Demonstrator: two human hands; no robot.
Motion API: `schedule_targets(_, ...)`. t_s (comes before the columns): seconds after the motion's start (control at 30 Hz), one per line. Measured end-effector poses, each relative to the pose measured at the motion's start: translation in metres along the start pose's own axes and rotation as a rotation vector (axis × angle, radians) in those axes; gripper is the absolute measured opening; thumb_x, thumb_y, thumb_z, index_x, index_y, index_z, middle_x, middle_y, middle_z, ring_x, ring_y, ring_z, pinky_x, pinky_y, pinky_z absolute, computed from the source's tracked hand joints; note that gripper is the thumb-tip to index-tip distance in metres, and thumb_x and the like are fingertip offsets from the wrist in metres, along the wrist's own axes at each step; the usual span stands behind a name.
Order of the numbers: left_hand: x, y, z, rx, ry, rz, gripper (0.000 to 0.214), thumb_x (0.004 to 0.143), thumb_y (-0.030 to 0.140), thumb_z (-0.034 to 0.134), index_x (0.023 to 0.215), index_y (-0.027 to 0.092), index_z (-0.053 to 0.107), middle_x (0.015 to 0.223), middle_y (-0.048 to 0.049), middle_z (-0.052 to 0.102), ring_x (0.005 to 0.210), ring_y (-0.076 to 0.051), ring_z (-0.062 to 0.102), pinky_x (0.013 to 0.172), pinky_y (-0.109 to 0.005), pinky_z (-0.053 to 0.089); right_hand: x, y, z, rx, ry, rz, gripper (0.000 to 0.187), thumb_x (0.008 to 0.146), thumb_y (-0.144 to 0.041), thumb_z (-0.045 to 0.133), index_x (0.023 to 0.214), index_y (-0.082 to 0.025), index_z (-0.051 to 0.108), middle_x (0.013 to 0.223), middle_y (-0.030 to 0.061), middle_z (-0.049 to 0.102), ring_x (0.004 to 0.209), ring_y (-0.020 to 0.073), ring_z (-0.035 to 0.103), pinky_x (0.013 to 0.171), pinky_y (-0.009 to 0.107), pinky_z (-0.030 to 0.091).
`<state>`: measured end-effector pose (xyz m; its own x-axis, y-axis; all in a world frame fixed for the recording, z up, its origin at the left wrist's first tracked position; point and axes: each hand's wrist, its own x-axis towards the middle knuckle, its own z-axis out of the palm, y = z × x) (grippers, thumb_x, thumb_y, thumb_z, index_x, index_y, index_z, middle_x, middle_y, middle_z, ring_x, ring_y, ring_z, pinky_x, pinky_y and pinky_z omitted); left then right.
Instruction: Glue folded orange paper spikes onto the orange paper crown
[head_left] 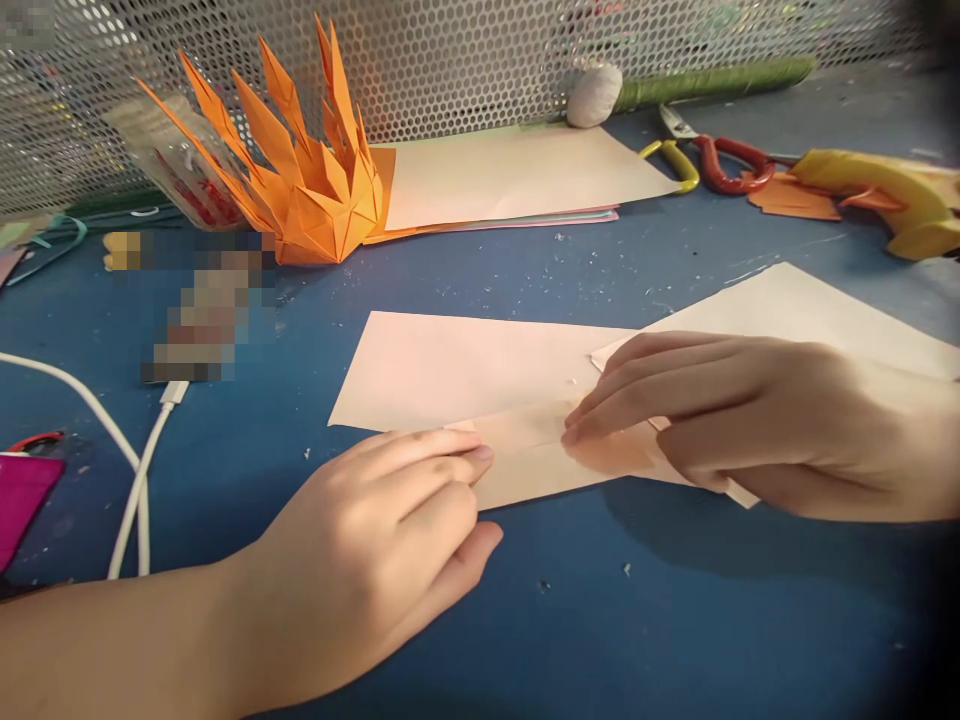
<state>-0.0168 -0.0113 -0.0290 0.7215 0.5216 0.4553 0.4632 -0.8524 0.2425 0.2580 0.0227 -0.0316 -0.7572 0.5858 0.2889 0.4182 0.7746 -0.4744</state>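
Note:
A pale pink sheet of paper [450, 370] lies on the blue table in front of me. Along its near side runs a folded-over strip. My left hand [405, 520] rests palm down at the near left of the sheet, its fingers stretched over the strip and the thumb apart. From the right, my right hand [735, 420] reaches over the sheet with its longer fingers outstretched and their tips on the strip. Its other fingers are bent, and the paper beneath them is partly hidden. Behind that hand lies another white sheet [787, 310], partly covered.
Behind are an orange folded-paper model [322, 210], stacked paper [510, 180], a grey stone [595, 95] and red-handled pliers [735, 165]. A yellow tool [877, 185] lies far right. At left are a glass jar [176, 160] and a white cable [146, 470].

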Motion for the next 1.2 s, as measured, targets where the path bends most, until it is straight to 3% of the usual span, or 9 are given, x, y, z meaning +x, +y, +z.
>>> schedule_targets(0.1, 0.001, -0.001, 0.000, 0.043, -0.008, 0.034, 0.010, 0.096, 0.008, 0.058, 0.093, 0.013, 0.067, 0.094, -0.0058, 0.078, 0.102, -0.017, 0.075, 0.102, -0.028, 0.057, 0.005, 0.010, -0.010, 0.107, -0.079, -0.077, 0.032, 0.093, -0.008, 0.039, 0.069, -0.025, 0.054, 0.100, 0.0001, 0.071, 0.087, 0.0130, 0.067, 0.074, 0.031, 0.055)
schedule_targets(0.17, 0.001, -0.003, 0.001, 0.042, -0.005, 0.042, 0.016, 0.097, 0.006, 0.054, 0.102, 0.011, 0.068, 0.097, -0.0071, 0.078, 0.102, -0.019, 0.074, 0.098, -0.030, 0.059, 0.007, 0.014, -0.012, 0.044, -0.036, -0.088, 0.020, 0.092, -0.012, 0.048, 0.090, -0.027, 0.062, 0.110, 0.0030, 0.071, 0.094, 0.0147, 0.069, 0.073, 0.028, 0.058)
schedule_targets(0.27, 0.000, -0.006, 0.004, 0.064, -0.017, 0.047, 0.025, 0.099, 0.004, 0.046, 0.101, 0.011, 0.071, 0.106, -0.0109, 0.077, 0.104, -0.023, 0.072, 0.094, -0.038, 0.060, 0.009, 0.015, -0.009, -0.043, 0.001, -0.107, 0.021, 0.093, -0.026, 0.059, 0.113, -0.025, 0.063, 0.119, 0.0066, 0.069, 0.104, 0.0169, 0.070, 0.082, 0.027, 0.060)
schedule_targets(0.37, -0.001, -0.007, 0.005, 0.100, -0.061, 0.086, 0.027, 0.096, 0.000, 0.046, 0.100, 0.008, 0.071, 0.111, -0.0124, 0.076, 0.108, -0.026, 0.071, 0.094, -0.040, 0.059, 0.008, 0.012, -0.003, -0.065, -0.020, -0.089, 0.024, 0.093, -0.036, 0.061, 0.114, -0.023, 0.064, 0.119, 0.0078, 0.068, 0.106, 0.0173, 0.069, 0.084, 0.026, 0.060)
schedule_targets(0.53, 0.000, -0.008, 0.005, 0.157, -0.096, 0.111, 0.022, 0.097, 0.006, 0.050, 0.105, 0.008, 0.070, 0.119, -0.0134, 0.075, 0.121, -0.027, 0.066, 0.100, -0.041, 0.055, 0.003, 0.003, 0.000, 0.046, -0.120, 0.001, 0.024, 0.096, -0.032, 0.058, 0.119, -0.028, 0.064, 0.120, 0.0045, 0.065, 0.095, 0.0126, 0.070, 0.074, 0.020, 0.058)
schedule_targets(0.73, 0.003, -0.005, 0.004, 0.165, -0.104, 0.103, 0.022, 0.102, 0.019, 0.049, 0.106, 0.010, 0.069, 0.101, -0.0127, 0.075, 0.099, -0.027, 0.071, 0.088, -0.042, 0.058, 0.006, 0.002, 0.000, -0.004, -0.028, -0.009, 0.020, 0.100, -0.034, 0.053, 0.101, -0.029, 0.072, 0.112, 0.0037, 0.068, 0.090, 0.0140, 0.069, 0.068, 0.024, 0.057)
schedule_targets(0.93, 0.002, -0.004, 0.001, -0.047, -0.269, 0.028, 0.027, 0.104, 0.024, 0.047, 0.116, 0.008, 0.065, 0.142, -0.0173, 0.061, 0.140, -0.027, 0.051, 0.118, -0.042, 0.043, 0.009, 0.005, -0.001, -0.113, -0.011, -0.166, 0.019, 0.102, -0.026, 0.049, 0.103, -0.023, 0.068, 0.108, 0.0030, 0.072, 0.101, 0.0142, 0.066, 0.086, 0.027, 0.055)
schedule_targets(1.07, 0.003, -0.006, -0.001, -0.016, -0.310, 0.070, 0.032, 0.105, 0.023, 0.047, 0.129, 0.010, 0.063, 0.147, -0.0177, 0.057, 0.141, -0.029, 0.050, 0.114, -0.047, 0.047, 0.005, 0.005, 0.000, -0.128, -0.009, -0.185, 0.018, 0.099, -0.036, 0.056, 0.106, -0.021, 0.065, 0.108, 0.0058, 0.068, 0.096, 0.0149, 0.065, 0.078, 0.027, 0.056)
schedule_targets(1.2, 0.003, -0.004, -0.001, 0.067, -0.287, 0.139, 0.037, 0.106, 0.022, 0.044, 0.133, 0.005, 0.062, 0.143, -0.0187, 0.059, 0.136, -0.033, 0.054, 0.110, -0.049, 0.051, -0.001, 0.001, 0.004, -0.020, -0.046, -0.053, 0.032, 0.094, -0.047, 0.062, 0.115, -0.024, 0.063, 0.105, 0.0051, 0.064, 0.085, 0.0135, 0.066, 0.068, 0.023, 0.057)
